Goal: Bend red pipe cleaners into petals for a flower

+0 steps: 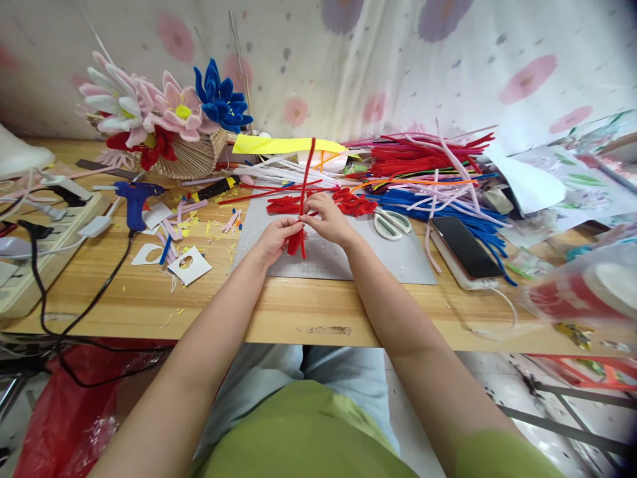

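Over the grey cutting mat (398, 265), a long red pipe cleaner (308, 166) stands nearly upright between my hands. My left hand (279, 238) is closed, its thumb and fingers pinching the stem low down. From the other side, my right hand (326, 218) grips the same pipe cleaner with bent fingers. A shorter bent red piece (294, 244) hangs below the fingers; which hand bears it I cannot tell. Behind the hands lie several red fuzzy shaped pieces (355, 202). White-handled scissors (392, 224) rest on the mat to the right.
Bundles of red pipe cleaners (423, 156) and blue ones (478, 229) lie at the back right. A phone (466, 247) and a bagged cup (587, 292) are on the right. Leftward are a blue glue gun (137, 202), a power strip (74, 245) and a fuzzy flower basket (196, 156).
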Motion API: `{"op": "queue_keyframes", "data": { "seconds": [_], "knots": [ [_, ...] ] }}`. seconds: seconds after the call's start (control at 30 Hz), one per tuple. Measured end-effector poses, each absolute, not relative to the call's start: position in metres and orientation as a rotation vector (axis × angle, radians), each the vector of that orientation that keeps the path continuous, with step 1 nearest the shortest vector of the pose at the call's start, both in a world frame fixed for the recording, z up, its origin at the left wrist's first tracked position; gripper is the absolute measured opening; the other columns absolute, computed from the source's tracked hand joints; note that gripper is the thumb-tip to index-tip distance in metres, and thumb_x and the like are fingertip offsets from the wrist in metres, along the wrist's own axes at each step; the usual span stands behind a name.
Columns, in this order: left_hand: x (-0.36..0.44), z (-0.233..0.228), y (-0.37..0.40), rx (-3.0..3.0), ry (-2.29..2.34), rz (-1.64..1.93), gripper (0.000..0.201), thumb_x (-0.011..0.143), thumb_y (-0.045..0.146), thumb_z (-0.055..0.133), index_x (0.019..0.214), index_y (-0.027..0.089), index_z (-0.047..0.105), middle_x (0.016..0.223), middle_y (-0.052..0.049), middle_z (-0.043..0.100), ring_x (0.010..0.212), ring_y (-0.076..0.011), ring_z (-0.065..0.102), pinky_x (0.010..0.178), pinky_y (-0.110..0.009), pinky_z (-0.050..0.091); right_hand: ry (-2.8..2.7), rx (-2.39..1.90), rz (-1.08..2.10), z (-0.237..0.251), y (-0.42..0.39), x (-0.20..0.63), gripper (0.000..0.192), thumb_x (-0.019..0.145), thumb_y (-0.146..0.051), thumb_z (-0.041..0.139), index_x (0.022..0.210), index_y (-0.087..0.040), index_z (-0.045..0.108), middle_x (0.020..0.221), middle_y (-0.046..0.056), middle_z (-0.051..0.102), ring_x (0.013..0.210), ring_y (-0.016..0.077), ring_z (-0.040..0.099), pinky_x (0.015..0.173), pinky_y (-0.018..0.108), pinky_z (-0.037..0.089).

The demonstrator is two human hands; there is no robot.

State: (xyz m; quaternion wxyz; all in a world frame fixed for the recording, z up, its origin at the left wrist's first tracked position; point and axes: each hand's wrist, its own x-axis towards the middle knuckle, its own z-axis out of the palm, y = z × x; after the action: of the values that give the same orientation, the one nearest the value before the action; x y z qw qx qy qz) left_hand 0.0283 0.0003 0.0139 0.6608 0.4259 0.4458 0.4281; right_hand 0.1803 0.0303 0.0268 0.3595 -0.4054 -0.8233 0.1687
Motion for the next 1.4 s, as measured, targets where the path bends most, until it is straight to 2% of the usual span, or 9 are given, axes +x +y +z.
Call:
{"op": "queue_keyframes", "data": {
  "seconds": [0.17, 0.3, 0.43, 0.57, 0.7, 0.8, 1.0, 1.2, 1.4],
  "knots": [
    [0.034, 0.005, -0.005, 1.875, 1.677, 1.160, 0.010, 0.077, 0.024, 0.059, 0.069, 0.019, 0.057, 0.077, -0.004, 0.066, 0.080, -0.0188, 0.061, 0.072, -0.029, 0.040, -2.103, -1.316, 0.252, 0.023, 0.025, 0.166, 0.006, 0.075, -0.019, 0.058, 0.069, -0.017, 0.059, 0.084, 0.008, 0.062, 0.093, 0.0238, 0.049, 0.088, 0.039, 0.034],
    [0.035, 0.003, -0.008, 2.102, 1.807, 1.117, 0.013, 0.083, 0.026, 0.051, 0.078, 0.020, 0.061, 0.086, -0.008, 0.068, 0.085, -0.0211, 0.062, 0.072, -0.030, 0.039, -2.033, -1.379, 0.192, 0.019, 0.025, 0.159, 0.007, 0.076, -0.020, 0.057, 0.070, -0.017, 0.060, 0.084, 0.008, 0.063, 0.095, 0.0244, 0.050, 0.087, 0.039, 0.034],
    [0.034, -0.004, -0.002, 1.856, 1.668, 1.270, 0.010, 0.081, 0.028, 0.055, 0.083, 0.021, 0.062, 0.088, -0.005, 0.068, 0.084, -0.0194, 0.063, 0.074, -0.030, 0.042, -1.937, -1.381, 0.264, 0.013, 0.027, 0.160, 0.012, 0.079, -0.027, 0.056, 0.074, -0.018, 0.061, 0.086, 0.007, 0.063, 0.090, 0.0223, 0.053, 0.083, 0.037, 0.038],
    [0.035, -0.012, 0.010, 1.267, 1.271, 1.383, 0.009, 0.075, 0.026, 0.061, 0.080, 0.018, 0.061, 0.076, -0.002, 0.067, 0.068, -0.0150, 0.064, 0.070, -0.029, 0.047, -1.860, -1.313, 0.387, 0.010, 0.029, 0.161, 0.017, 0.085, -0.031, 0.050, 0.086, -0.019, 0.061, 0.084, 0.005, 0.064, 0.082, 0.0182, 0.055, 0.078, 0.032, 0.041],
    [0.036, -0.012, 0.016, 0.837, 1.105, 1.441, 0.014, 0.068, 0.024, 0.068, 0.075, 0.017, 0.060, 0.068, 0.000, 0.066, 0.062, -0.0126, 0.063, 0.066, -0.027, 0.049, -1.846, -1.319, 0.471, 0.008, 0.028, 0.159, 0.010, 0.082, -0.025, 0.052, 0.081, -0.019, 0.060, 0.081, 0.003, 0.067, 0.078, 0.0166, 0.058, 0.077, 0.031, 0.043],
    [0.035, -0.009, 0.015, 0.754, 1.093, 1.514, 0.014, 0.064, 0.021, 0.071, 0.072, 0.016, 0.061, 0.067, 0.002, 0.065, 0.063, -0.0104, 0.062, 0.066, -0.024, 0.048, -1.764, -1.288, 0.678, 0.002, 0.028, 0.155, 0.008, 0.080, -0.026, 0.054, 0.080, -0.020, 0.059, 0.078, 0.001, 0.067, 0.072, 0.0144, 0.060, 0.071, 0.029, 0.045],
    [0.035, -0.005, 0.013, 0.568, 1.026, 1.549, 0.014, 0.061, 0.015, 0.073, 0.064, 0.016, 0.060, 0.064, 0.003, 0.064, 0.063, -0.0082, 0.059, 0.070, -0.022, 0.047, -1.503, -1.128, 1.144, -0.007, 0.031, 0.142, 0.018, 0.071, -0.035, 0.060, 0.068, -0.018, 0.053, 0.063, -0.003, 0.058, 0.058, 0.0102, 0.054, 0.058, 0.025, 0.046],
    [0.036, -0.006, 0.015, 0.487, 0.994, 1.502, 0.016, 0.065, 0.018, 0.073, 0.066, 0.017, 0.057, 0.067, 0.002, 0.065, 0.067, -0.0092, 0.062, 0.075, -0.024, 0.047, -1.344, -1.040, 1.253, -0.004, 0.027, 0.137, 0.022, 0.064, -0.035, 0.065, 0.067, -0.018, 0.053, 0.062, -0.004, 0.057, 0.056, 0.0080, 0.049, 0.057, 0.021, 0.041],
    [0.037, -0.010, 0.017, 0.704, 1.047, 1.430, 0.020, 0.072, 0.034, 0.066, 0.082, 0.016, 0.065, 0.084, -0.005, 0.070, 0.083, -0.0151, 0.065, 0.081, -0.029, 0.048, -1.228, -1.051, 1.364, -0.003, 0.024, 0.136, 0.020, 0.064, -0.032, 0.065, 0.069, -0.018, 0.052, 0.064, -0.004, 0.057, 0.057, 0.0077, 0.051, 0.058, 0.021, 0.042]
  ]
}}
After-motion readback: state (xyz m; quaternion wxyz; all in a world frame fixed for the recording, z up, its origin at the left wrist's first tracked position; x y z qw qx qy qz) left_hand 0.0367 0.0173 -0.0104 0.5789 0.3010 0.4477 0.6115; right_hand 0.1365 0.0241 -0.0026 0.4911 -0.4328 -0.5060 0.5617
